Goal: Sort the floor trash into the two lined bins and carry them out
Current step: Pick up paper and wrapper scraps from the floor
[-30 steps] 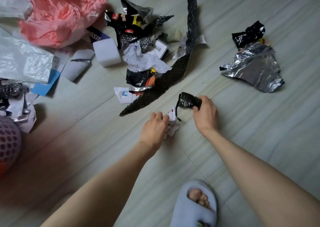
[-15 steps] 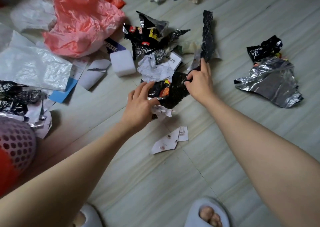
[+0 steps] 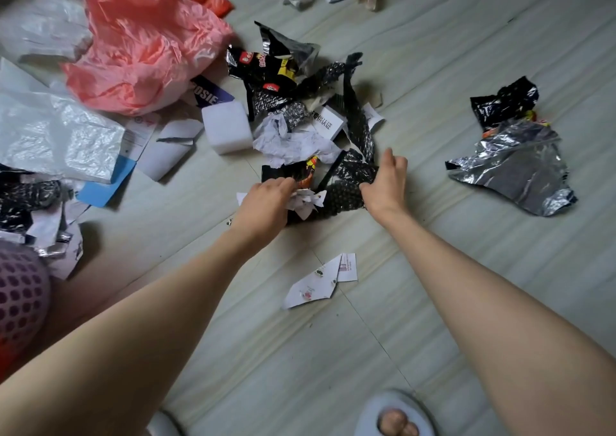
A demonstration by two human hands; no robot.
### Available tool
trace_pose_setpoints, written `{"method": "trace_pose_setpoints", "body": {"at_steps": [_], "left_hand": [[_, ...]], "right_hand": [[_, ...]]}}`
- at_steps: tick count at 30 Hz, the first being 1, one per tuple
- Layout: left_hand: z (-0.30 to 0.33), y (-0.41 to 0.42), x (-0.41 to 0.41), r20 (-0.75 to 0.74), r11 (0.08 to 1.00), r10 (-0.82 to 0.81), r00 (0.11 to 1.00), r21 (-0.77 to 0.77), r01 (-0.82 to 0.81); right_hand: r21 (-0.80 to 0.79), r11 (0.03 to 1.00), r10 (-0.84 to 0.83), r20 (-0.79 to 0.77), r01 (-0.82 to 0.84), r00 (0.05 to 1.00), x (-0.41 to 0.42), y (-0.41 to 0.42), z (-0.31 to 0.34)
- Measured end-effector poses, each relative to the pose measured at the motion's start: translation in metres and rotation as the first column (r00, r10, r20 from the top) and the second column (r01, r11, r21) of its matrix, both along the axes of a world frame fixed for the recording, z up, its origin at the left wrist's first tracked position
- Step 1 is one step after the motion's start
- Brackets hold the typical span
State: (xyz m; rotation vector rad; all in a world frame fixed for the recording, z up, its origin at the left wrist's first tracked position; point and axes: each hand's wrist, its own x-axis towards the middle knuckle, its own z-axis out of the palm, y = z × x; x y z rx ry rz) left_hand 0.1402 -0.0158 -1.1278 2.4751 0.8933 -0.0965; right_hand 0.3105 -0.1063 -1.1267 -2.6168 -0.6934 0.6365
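Head view: early stage, left hand point(image 3: 266, 199) clutching white paper scraps point(image 3: 305, 202), right hand point(image 3: 383, 185) gripping black perforated plastic strip point(image 3: 346, 189) at floor pile, most trash unsorted, bins unconfirmed.

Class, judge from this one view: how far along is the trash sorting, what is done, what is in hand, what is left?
Done: nothing shown; no lined bin is clearly visible. In hand: the left hand grips white paper scraps, and the right hand gathers the black dotted wrap. Left: the pink bag, silver foil, white foam block and torn card still lie on the floor.
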Motion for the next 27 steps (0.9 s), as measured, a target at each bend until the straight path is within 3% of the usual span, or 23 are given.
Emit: {"method": "trace_pose_setpoints", "body": {"at_steps": [4, 7, 9, 12, 14, 16, 18, 22, 27], "left_hand": [[0.008, -0.004, -0.016, 0.091, 0.993, 0.095, 0.991, -0.080, -0.088], [0.009, -0.015, -0.034, 0.107, 0.980, 0.178, 0.978, -0.110, -0.166], [0.008, -0.017, -0.048, 0.106, 0.965, 0.242, 0.965, -0.126, -0.228], [-0.002, -0.010, -0.065, 0.081, 0.954, 0.275, 0.958, -0.150, -0.261], [-0.006, -0.006, -0.077, 0.057, 0.955, 0.256, 0.965, -0.167, -0.244], [-0.009, -0.005, -0.084, 0.041, 0.957, 0.244, 0.969, -0.170, -0.234], [-0.011, -0.004, -0.089, -0.003, 0.963, 0.205, 0.979, -0.177, -0.202], [-0.013, -0.006, -0.091, -0.045, 0.961, 0.156, 0.987, -0.223, -0.162], [-0.011, -0.009, -0.085, 0.009, 0.982, 0.121, 0.993, -0.146, -0.118]], "right_hand": [[-0.069, 0.980, -0.193, -0.087, 0.188, 0.977, -0.001, -0.021, 0.007], [-0.052, 0.920, -0.388, -0.269, 0.389, 0.882, -0.011, -0.042, 0.015], [-0.014, 0.910, -0.390, -0.365, 0.414, 0.845, -0.022, -0.050, 0.020], [0.053, 0.966, -0.204, -0.449, 0.254, 0.870, -0.042, -0.054, 0.023], [0.026, 0.999, -0.008, -0.418, 0.021, 0.909, -0.060, -0.056, 0.021], [-0.089, 0.958, 0.241, -0.275, -0.274, 0.931, -0.078, -0.061, 0.014], [-0.217, 0.864, 0.427, -0.161, -0.454, 0.890, -0.094, -0.067, 0.012], [-0.332, 0.795, 0.505, -0.099, -0.507, 0.857, -0.106, -0.066, 0.011], [-0.359, 0.811, 0.445, -0.133, -0.462, 0.885, -0.098, -0.063, 0.014]]}}
